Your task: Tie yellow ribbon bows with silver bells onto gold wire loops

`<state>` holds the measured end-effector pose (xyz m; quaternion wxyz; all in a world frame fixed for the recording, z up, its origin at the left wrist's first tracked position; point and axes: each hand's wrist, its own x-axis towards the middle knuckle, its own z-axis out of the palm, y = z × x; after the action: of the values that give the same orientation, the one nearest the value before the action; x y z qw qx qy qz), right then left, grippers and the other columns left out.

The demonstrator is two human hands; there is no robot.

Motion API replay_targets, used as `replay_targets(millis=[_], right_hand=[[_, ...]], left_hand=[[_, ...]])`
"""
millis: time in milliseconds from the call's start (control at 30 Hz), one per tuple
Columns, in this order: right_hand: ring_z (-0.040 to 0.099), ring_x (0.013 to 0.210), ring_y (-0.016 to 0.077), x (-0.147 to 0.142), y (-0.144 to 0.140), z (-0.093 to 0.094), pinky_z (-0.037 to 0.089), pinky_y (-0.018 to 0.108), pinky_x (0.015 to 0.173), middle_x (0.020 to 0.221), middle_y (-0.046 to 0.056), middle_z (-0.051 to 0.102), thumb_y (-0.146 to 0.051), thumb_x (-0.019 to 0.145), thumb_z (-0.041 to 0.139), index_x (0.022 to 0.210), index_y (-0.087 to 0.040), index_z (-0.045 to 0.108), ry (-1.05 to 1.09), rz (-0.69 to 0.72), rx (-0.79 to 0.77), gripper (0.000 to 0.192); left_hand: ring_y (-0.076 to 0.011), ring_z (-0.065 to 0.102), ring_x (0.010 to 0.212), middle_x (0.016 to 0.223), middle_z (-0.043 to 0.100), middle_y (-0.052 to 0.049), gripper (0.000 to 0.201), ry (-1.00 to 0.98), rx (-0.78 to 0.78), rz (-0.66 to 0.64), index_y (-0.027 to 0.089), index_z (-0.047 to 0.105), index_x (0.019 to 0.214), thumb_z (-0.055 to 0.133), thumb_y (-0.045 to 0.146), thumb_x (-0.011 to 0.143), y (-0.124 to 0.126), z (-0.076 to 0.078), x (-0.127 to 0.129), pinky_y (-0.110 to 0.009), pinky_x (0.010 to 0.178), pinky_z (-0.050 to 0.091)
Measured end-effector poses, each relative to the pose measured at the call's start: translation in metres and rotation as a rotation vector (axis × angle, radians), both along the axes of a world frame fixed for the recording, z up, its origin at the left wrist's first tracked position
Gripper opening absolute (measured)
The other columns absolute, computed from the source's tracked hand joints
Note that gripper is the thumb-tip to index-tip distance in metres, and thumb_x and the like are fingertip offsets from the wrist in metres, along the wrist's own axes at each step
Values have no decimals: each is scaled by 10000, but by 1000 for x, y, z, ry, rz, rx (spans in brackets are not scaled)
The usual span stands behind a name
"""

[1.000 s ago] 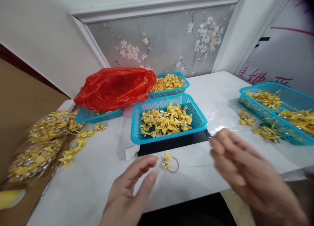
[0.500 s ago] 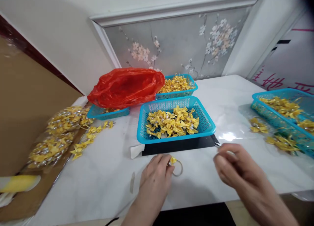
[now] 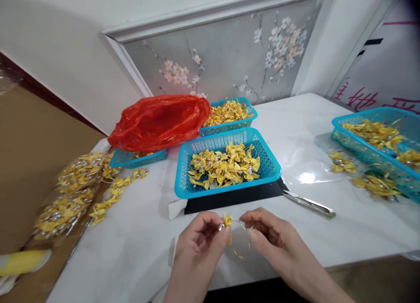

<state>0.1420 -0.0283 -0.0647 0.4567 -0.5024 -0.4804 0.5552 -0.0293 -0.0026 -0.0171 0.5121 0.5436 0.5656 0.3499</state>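
My left hand [image 3: 205,237] pinches a small yellow ribbon bow [image 3: 227,220] with a silvery bead [image 3: 221,227] between thumb and fingertips. From the bow a thin gold wire [image 3: 236,221] curves rightward into a loose loop, its free end hanging below. My right hand [image 3: 274,237] is closed at the loop's right side, thumb and forefinger on the wire. Behind both hands stands a blue basket [image 3: 229,190] heaped with yellow bows and beads [image 3: 226,165]. Metal thread snips [image 3: 310,204] lie on the table right of the basket, apart from my right hand.
A red plastic bag [image 3: 157,123] partly covers a smaller blue basket [image 3: 139,162] at the back left. Another filled basket [image 3: 229,126] stands behind. Bagged bows [image 3: 70,202] lie left. At right are a blue basket [image 3: 364,147] and loose bows [image 3: 341,163]. The marble-look table [image 3: 131,250] ends nearby.
The snips have left my right hand and now lie on the table. That hand has moved left to the wire. My left hand has turned, raising the bow between its fingertips.
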Motion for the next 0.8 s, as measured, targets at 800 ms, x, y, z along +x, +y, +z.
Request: replay_targets(millis=[800], right_hand=[[600,682,125,7,-10,34,445,234,577,861,34,629,-177,948,510,1041,-219,716,-366,53,299,229]], left_hand=[[-99,533,596,620,608,24,191,-351,-221,-58,168,662,706,788,291,779,-33,-1,4,-165,581,453]])
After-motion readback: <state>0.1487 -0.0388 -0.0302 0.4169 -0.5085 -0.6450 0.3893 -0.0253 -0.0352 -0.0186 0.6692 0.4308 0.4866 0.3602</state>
